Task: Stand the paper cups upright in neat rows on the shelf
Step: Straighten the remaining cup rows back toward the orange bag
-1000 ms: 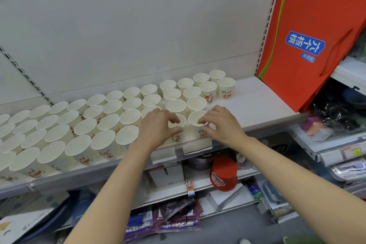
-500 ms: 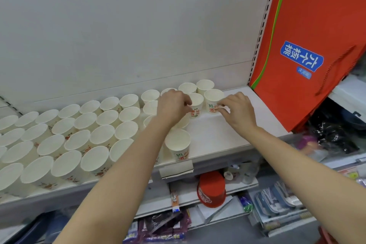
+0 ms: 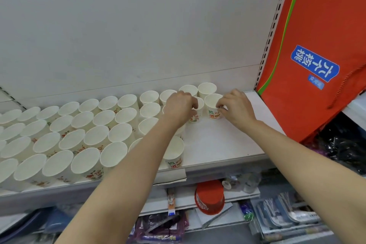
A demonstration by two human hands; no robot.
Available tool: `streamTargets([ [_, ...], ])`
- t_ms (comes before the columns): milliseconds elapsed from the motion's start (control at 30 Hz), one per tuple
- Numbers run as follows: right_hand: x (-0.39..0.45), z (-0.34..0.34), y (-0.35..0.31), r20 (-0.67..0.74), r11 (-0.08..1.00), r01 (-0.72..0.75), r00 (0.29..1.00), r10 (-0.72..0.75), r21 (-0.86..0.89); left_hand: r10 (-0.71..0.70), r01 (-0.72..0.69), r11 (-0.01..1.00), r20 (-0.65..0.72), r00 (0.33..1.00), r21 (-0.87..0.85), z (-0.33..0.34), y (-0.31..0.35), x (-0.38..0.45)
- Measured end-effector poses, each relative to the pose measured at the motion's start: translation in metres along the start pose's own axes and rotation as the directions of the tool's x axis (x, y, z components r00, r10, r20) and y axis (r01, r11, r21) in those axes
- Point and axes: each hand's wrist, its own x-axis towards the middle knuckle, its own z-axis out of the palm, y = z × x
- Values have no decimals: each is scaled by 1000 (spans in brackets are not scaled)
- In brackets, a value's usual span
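Several white paper cups with red and green print stand upright in rows across the white shelf. At the right end of the second row from the back, my left hand is closed over the rim of one cup. Beside it, my right hand pinches the rim of the end cup. Two more cups stand behind these against the back panel. A single cup stands near the shelf's front edge, under my left forearm.
A large orange bag with a blue label leans at the shelf's right end. Below the shelf lip sit a red bucket-like tub, packets of plastic cutlery and dark wrapped goods. A grey back panel rises behind the cups.
Both hands left the front-row cups and reached back right to the second row's end cups. Since half a second ago they have barely shifted; the view has moved closer.
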Motion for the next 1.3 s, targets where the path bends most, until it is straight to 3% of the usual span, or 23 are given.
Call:
streamTargets([
  [200,-20,-9,-9,-81,996,43,996,-36,81,-83,70,988,-93,992,-141,-24,-13,-30],
  [300,-44,-11,-19,-124,989,85,990,-70,121,-136,116,967,-72,988,-225,-40,-23,-72],
  [400,-60,-7,-31,-177,977,165,974,-140,134,-196,144,941,-144,970,-305,-42,-28,-125],
  [567,-64,6,-52,-203,966,213,962,-182,145,-146,93,966,-212,966,-241,-20,-14,-182],
  [867,-59,10,-64,-194,965,233,959,-207,118,-72,21,981,-264,962,-194,-6,-15,-180],
  [1067,-29,0,-33,-272,989,126,957,-100,79,-170,93,972,-368,914,-217,-15,-20,-155],
  [1300,28,6,4,-144,999,-12,989,18,40,-170,154,983,-188,967,-100,-18,-25,-122],
])
